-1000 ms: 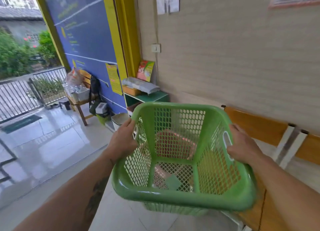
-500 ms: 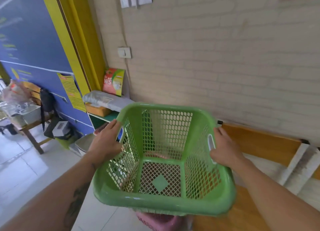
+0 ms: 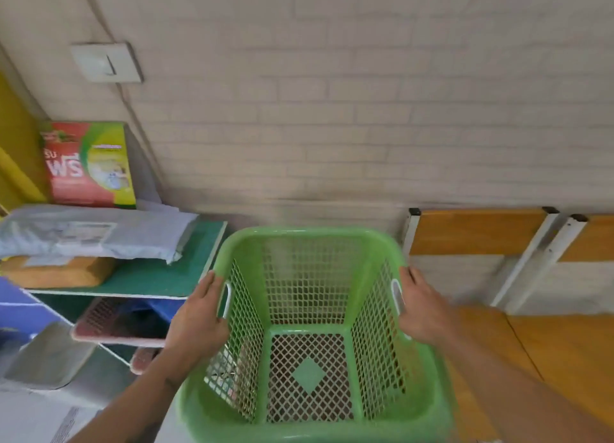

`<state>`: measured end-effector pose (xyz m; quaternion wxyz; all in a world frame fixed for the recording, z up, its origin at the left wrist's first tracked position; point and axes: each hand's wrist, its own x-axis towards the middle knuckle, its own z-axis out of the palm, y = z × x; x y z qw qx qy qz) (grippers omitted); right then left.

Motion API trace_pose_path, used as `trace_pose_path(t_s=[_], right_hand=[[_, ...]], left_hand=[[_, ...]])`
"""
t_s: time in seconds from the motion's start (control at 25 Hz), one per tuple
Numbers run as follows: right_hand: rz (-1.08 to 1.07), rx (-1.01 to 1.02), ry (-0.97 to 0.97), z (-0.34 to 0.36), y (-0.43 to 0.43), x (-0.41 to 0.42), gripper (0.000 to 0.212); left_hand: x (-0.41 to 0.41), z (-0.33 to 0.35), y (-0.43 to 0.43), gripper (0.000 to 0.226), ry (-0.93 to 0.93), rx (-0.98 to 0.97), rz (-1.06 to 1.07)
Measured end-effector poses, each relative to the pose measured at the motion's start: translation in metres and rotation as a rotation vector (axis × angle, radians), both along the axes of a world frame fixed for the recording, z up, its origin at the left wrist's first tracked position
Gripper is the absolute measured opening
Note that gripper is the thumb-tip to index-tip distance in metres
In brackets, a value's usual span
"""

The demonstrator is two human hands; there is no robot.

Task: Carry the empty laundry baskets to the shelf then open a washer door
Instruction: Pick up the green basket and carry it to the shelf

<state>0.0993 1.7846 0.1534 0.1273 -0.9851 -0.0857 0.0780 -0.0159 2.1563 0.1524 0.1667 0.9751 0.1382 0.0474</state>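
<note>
Low in the middle of the frame, a green laundry basket (image 3: pixel 312 329) hangs between both hands, its mesh floor bare, so it is empty. At the left side wall the left hand (image 3: pixel 199 323) is clenched on the basket, fingers lying along the outside next to the white-edged handle slot; at the right wall the right hand (image 3: pixel 419 308) grips the matching slot the same way. Holding it by 2 opposite sides keeps the basket level and its open mouth up, which probably suits a light, wide thing that would swing from 1 hand.

Left of the basket stands the shelf (image 3: pixel 159 276), its green top board near the basket's left rim. On that board lie a grey wrapped parcel (image 3: pixel 93 233) and a brown padded envelope (image 3: pixel 56 271) under it, with a red and green detergent box (image 3: pixel 88 165) propped against the wall behind. On a lower level a pink mesh basket (image 3: pixel 116 323) lies partly hidden, likely the storage spot for these baskets.

At the right of the frame a wooden bench (image 3: pixel 531 343) runs along the brick wall (image 3: pixel 332 110). A wall switch (image 3: pixel 106 62) sits at upper left.

Judging by this, the carry is nearly over and the basket is not yet set down. No washer is in view, so the door step remains.
</note>
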Motion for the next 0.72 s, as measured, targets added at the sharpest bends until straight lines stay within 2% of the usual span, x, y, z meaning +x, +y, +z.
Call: trace_pose_path(t_s=[0.12, 0.28, 0.52, 0.64, 0.72], right_hand=[[-0.076, -0.055, 0.064, -0.043, 0.019, -0.018, 0.098], [-0.147, -0.103, 0.148, -0.116, 0.036, -0.029, 0.115], [-0.132, -0.133, 0.208, -0.255, 0.043, -0.037, 0.132], [-0.169, -0.134, 0.289, -0.295, 0.034, -0.047, 0.134], [-0.179, -0.112, 0.321, -0.298, 0.031, -0.045, 0.13]], left_hand=[[0.011, -0.049, 0.016, 0.09, 0.101, -0.041, -0.058], [0.013, -0.131, 0.029, 0.089, 0.255, -0.029, -0.075], [0.013, -0.258, 0.032, 0.083, 0.365, -0.046, -0.039], [0.019, -0.294, 0.018, 0.075, 0.37, -0.058, -0.073], [0.027, -0.3, 0.017, 0.075, 0.414, -0.064, -0.088]])
